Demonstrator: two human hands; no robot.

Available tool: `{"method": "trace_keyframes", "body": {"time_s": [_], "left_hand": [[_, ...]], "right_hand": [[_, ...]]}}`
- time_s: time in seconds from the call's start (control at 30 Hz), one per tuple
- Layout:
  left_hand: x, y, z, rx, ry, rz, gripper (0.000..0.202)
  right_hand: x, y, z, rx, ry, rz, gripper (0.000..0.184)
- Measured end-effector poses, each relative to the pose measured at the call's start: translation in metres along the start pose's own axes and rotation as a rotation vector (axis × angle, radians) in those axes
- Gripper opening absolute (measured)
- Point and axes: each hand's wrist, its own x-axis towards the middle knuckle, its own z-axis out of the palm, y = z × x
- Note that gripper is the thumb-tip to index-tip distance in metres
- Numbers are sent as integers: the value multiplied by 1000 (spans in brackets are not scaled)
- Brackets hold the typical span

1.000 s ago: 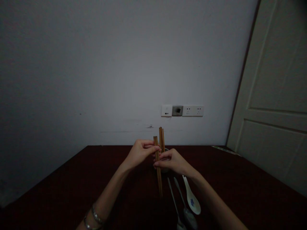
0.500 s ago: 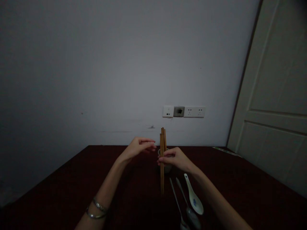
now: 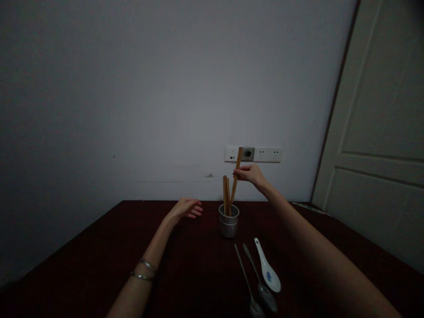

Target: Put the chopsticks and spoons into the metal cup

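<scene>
Pinched betw. thumb and fingertips of R hand (image 3: 251,173): held chopsticks (image 3: 239,160), exact no. unclear. Gripped approx. mid-length, with upper ends above fingers and lower ends below, tops leaning slightly to R. Lower ends near R side of rim of grey cup (image 3: 228,227); inside opening vs. behind rim, can't tell.

Possible faults (judged): snagging of lower ends on rim, if brought down off-centre or at present tilt; collision w/ standing chopsticks (image 3: 225,194) already in cup, if shifted too far L; twisting or splaying in grip, given only a fingertip pinch; tipping of cup under a sideways push, w/ no hand bracing it.

L hand (image 3: 185,208): slack, fingers partly extended, grasping nothing, to L of cup and apart from it. Nearer viewer, on dark-red table (image 3: 195,265): white spoon (image 3: 270,274) and, to its L, two metal spoons (image 3: 267,298).
</scene>
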Motion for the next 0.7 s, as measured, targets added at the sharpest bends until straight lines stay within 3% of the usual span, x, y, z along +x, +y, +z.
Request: {"method": "trace_keyframes", "body": {"time_s": [0.3, 0.7], "left_hand": [[-4, 2, 9, 13, -22, -15, 36], [3, -9, 13, 71, -94, -31, 40]], "right_hand": [[0, 69, 3, -58, -21, 99, 11], [-20, 100, 10, -116, -60, 220, 7]]}}
